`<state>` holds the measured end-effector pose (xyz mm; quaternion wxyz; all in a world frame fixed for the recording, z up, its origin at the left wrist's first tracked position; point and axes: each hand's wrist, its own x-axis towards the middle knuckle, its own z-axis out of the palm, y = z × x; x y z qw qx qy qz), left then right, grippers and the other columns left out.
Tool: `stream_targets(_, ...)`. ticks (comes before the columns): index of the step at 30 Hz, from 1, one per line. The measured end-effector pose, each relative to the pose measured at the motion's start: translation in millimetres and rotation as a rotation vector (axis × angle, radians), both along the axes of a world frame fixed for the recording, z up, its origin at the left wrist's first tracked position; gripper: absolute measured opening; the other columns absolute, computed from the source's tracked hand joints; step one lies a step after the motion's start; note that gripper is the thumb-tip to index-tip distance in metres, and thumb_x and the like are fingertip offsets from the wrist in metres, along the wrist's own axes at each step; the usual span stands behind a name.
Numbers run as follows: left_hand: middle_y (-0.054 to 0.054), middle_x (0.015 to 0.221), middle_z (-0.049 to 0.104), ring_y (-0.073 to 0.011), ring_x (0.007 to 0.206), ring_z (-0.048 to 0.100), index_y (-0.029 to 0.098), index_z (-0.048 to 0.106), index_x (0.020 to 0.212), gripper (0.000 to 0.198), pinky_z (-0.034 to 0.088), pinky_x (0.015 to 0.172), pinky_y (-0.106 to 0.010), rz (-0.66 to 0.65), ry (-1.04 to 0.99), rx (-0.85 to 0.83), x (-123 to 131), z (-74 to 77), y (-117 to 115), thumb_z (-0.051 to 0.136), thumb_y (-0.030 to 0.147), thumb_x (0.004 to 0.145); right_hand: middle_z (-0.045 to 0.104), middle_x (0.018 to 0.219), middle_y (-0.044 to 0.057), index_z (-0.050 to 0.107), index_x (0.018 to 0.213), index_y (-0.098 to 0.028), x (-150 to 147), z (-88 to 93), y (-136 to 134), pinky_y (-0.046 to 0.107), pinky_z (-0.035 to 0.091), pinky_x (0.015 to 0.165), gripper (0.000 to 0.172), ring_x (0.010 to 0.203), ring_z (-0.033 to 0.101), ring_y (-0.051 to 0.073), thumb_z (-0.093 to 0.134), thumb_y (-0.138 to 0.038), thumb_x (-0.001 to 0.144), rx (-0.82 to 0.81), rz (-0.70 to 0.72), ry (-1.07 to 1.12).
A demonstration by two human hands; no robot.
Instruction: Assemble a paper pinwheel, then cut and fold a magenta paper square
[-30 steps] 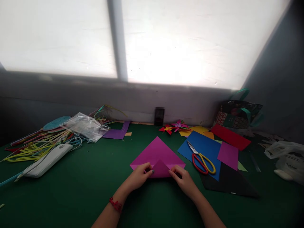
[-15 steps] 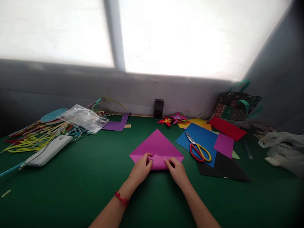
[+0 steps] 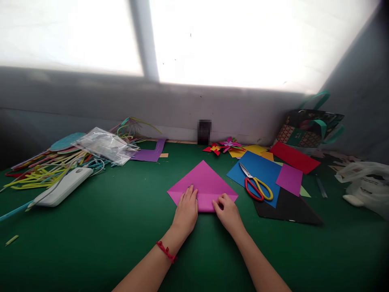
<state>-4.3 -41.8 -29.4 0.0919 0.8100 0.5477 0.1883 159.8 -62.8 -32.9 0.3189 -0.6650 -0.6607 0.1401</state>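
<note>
A magenta sheet of paper (image 3: 203, 176) lies on the green table with one corner pointing away from me and its near edge folded over. My left hand (image 3: 187, 209) rests flat on the left part of the fold, fingers stretched out and pointing away. At the fold's right end, my right hand (image 3: 226, 209) pinches the paper between thumb and curled fingers. Both palms hide parts of the near edge. To the right are red-and-yellow-handled scissors (image 3: 257, 187), lying on a blue sheet (image 3: 261, 166).
Black (image 3: 288, 211), red (image 3: 294, 157) and small purple sheets (image 3: 289, 179) lie right, with a plastic bag (image 3: 369, 186) beyond. Paper flowers (image 3: 223, 146) sit at the back. Left are a white glue gun (image 3: 63, 188), coloured strips (image 3: 36, 176) and a clear plastic packet (image 3: 103, 146).
My left hand has gone from pinching the paper's folded edge to lying flat on it. The right hand keeps its pinch near the right end. The camera view has tilted slightly down.
</note>
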Motion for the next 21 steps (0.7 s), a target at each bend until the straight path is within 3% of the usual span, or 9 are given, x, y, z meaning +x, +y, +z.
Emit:
stream_targets(5,-0.012,0.143,0.027,-0.0226,0.131,0.025,0.009,0.030,0.136,0.047,0.027,0.106,-0.041,-0.004,0.159,0.000,1.8,-3.5,0.5,0.023,0.018,0.090,0.044,0.068,0.000,0.034,0.056,-0.021,-0.3,-3.7,1.3,0.027,0.034,0.055,0.030,0.057,0.043,0.012,0.042,-0.031,0.084,0.033,-0.009,-0.036)
stream_targets(15,-0.011,0.137,0.039,-0.0231,0.125,0.037,0.017,0.044,0.129,0.042,0.031,0.102,-0.040,0.016,0.189,0.074,4.3,3.2,-0.2,0.024,0.023,0.092,0.044,0.068,0.000,0.036,0.056,-0.020,0.4,-5.5,1.7,0.026,0.034,0.055,0.029,0.056,0.043,0.011,0.041,-0.029,0.083,0.041,-0.001,-0.054)
stream_targets(21,-0.011,0.144,0.025,-0.0241,0.132,0.023,0.014,0.030,0.137,0.047,0.023,0.107,-0.044,-0.036,0.206,0.017,5.1,-2.8,-3.4,0.024,0.025,0.091,0.045,0.068,0.000,0.038,0.056,-0.020,1.8,-7.6,2.2,0.026,0.035,0.056,0.027,0.058,0.044,0.012,0.043,-0.028,0.082,0.051,0.006,-0.040)
